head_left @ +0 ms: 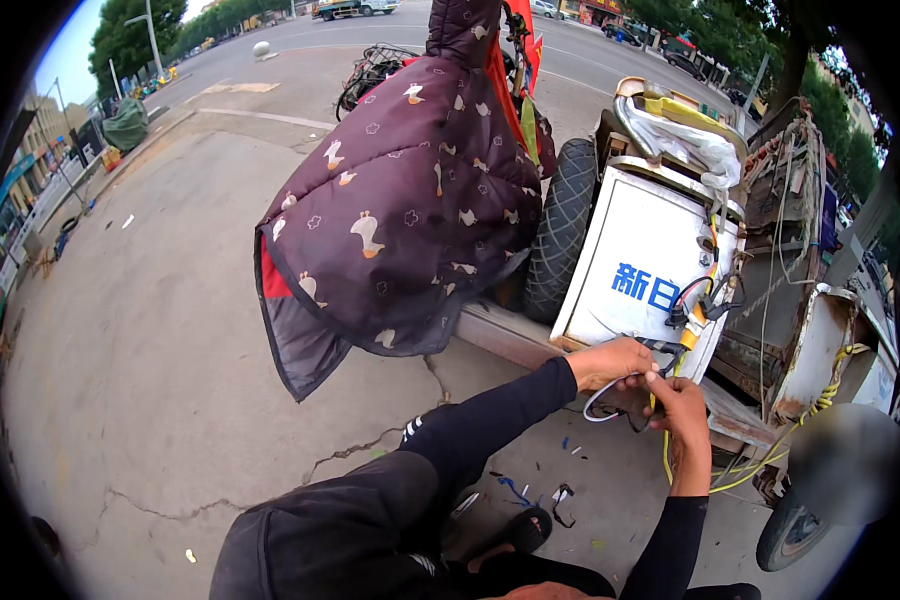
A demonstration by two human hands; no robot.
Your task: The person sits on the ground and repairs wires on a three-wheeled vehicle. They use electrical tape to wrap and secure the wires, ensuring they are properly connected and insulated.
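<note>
My left hand (612,364) comes in from the left, its fingers closed in a pinch on a thin pale wire (591,411) that loops below it. From below, my right hand (682,408) meets it, thumb and fingertips pinched on the wire too; the wire's ends are hidden between the fingers. Just above the hands, dark and coloured wires with a yellow connector (689,338) hang against a white metal box (602,235) with blue lettering. A yellow cable (667,458) runs down beside my right hand.
A dark quilted cover with bird prints (400,215) drapes over the vehicle's front, by a black tyre (564,225). Rusty cargo framing (775,335) and another wheel (788,535) stand right. Wire scraps (563,506) litter the cracked pavement (170,350). A blurred patch covers the lower right.
</note>
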